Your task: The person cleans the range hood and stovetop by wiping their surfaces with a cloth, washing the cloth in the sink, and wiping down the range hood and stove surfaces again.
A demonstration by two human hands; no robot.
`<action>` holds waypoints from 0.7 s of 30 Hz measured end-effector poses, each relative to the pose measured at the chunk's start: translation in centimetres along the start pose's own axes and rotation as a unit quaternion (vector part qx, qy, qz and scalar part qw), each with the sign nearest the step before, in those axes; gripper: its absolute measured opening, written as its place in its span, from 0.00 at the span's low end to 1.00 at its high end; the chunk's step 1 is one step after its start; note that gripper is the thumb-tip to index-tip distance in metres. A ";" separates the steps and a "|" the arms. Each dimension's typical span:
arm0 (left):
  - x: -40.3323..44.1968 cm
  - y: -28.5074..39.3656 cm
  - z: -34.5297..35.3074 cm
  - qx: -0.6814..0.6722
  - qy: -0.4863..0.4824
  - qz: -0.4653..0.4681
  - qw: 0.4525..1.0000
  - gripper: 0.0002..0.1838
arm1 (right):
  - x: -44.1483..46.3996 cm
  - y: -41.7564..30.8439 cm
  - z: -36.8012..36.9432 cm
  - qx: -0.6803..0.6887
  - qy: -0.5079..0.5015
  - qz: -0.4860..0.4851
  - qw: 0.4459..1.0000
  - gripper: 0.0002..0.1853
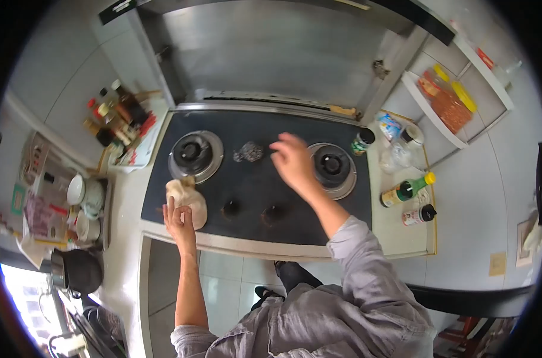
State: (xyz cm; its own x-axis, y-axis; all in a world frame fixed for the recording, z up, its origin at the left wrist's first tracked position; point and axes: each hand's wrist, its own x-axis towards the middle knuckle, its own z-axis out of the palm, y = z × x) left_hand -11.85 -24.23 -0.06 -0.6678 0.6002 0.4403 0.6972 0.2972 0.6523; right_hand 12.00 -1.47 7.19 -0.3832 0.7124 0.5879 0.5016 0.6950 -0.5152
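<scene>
On the black stove top (247, 191), a pale, stained cloth (193, 206) lies in front of the left burner (195, 156). My left hand (180, 221) is over the cloth's near left part, thumb and index finger near each other and the other fingers spread. My right hand (292, 161) hovers beside the right burner (332, 170), its fingers partly curled and pointing left; whether anything small is between them cannot be made out. A ball of steel wool (248, 152) sits between the burners, left of my right hand.
Bottles (125, 107) stand in a tray at the back left. Bowls (86, 194) and a dark pot (82, 271) are at the left. A green bottle (408, 189), a shaker (420, 215) and a small jar (363, 141) are at the right, below shelved jars (454, 107).
</scene>
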 end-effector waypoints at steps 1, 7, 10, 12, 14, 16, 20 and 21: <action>0.2 0.6 0.7 0.038 -0.018 0.006 0.999 0.05 | 0.6 2.9 -2.5 -0.055 0.041 0.037 0.997 0.11; 0.3 -2.1 6.3 0.181 -0.090 -0.066 0.977 0.06 | 2.8 16.8 -10.1 -0.273 0.121 0.333 0.895 0.35; 0.5 -2.0 7.6 0.275 -0.009 0.003 0.961 0.08 | 2.3 20.3 -9.8 -0.209 0.089 0.376 0.898 0.38; 0.9 -2.0 7.6 0.286 -0.011 0.014 0.958 0.09 | 1.1 21.8 -8.7 -0.212 0.095 0.332 0.914 0.36; 1.1 -1.1 7.5 0.304 -0.028 0.001 0.952 0.09 | 1.0 22.6 -7.9 -0.233 0.131 0.284 0.921 0.34; 2.1 0.5 7.4 0.330 -0.040 -0.037 0.942 0.10 | 0.9 23.2 -8.1 -0.231 0.126 0.293 0.919 0.33; 1.8 -0.4 8.0 0.392 -0.029 -0.030 0.919 0.10 | 1.7 24.8 -8.3 -0.203 0.167 0.282 0.923 0.35; 1.7 -0.4 8.1 0.382 -0.014 -0.021 0.924 0.10 | 1.1 24.8 -8.5 -0.188 0.181 0.250 0.932 0.34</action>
State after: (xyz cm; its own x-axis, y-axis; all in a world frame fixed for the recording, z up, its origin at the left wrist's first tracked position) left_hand -11.17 -17.38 -4.59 -0.6989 0.5917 0.4018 0.6584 0.7517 0.0385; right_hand 30.58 15.77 0.36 0.2243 0.8106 0.5409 0.8100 0.1536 -0.5660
